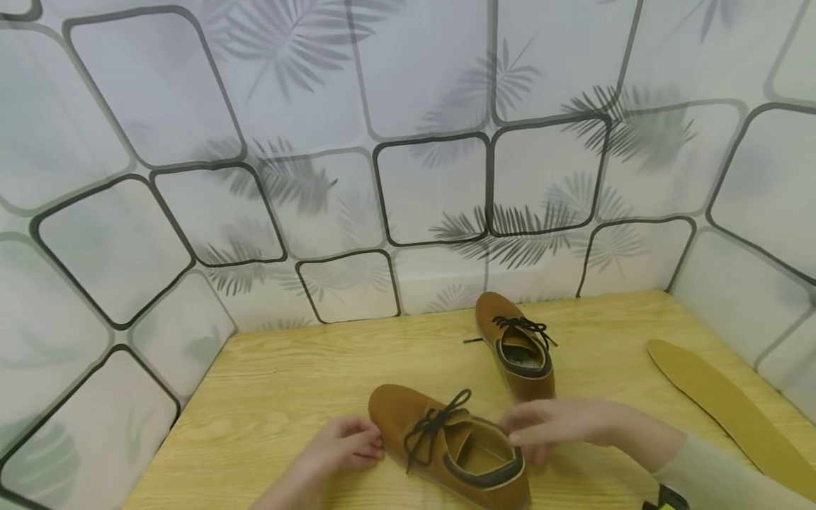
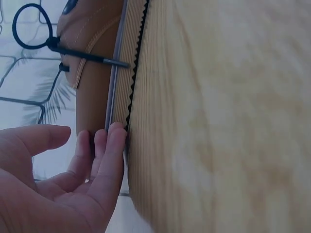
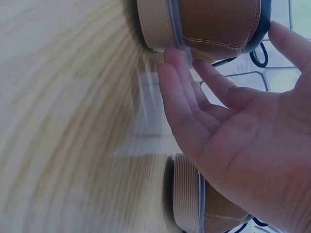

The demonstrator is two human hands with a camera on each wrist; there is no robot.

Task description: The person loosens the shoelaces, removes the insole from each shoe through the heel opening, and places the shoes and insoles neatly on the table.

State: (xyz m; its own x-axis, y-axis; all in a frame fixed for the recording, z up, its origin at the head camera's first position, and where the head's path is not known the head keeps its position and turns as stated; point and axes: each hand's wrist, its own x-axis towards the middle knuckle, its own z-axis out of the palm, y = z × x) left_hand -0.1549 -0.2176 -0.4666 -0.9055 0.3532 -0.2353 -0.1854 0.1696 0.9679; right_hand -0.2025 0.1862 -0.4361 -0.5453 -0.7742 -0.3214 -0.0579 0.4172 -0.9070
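Near shoe (image 1: pixel 440 455): upright on surface (image 1: pixel 293 382), laced
Left hand (image 1: pixel 350 443): fingers released, touching toe
Right hand (image 1: pixel 548 425): fingers released, at heel
Far shoe (image 1: pixel 515 336): upright, beyond
Insole (image 1: pixel 727 404): flat, right

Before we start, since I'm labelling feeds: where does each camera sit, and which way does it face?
Head: on the head, facing forward and down at the near shoe, far shoe and tan insole; left hand, right hand and forearms show.
Left wrist: on the left wrist, facing out past that hand at the near shoe's side; only the left hand shows.
Right wrist: on the right wrist, facing out past that hand at both shoes; only the right hand shows.
Shared: head and right wrist both show the two shoes.
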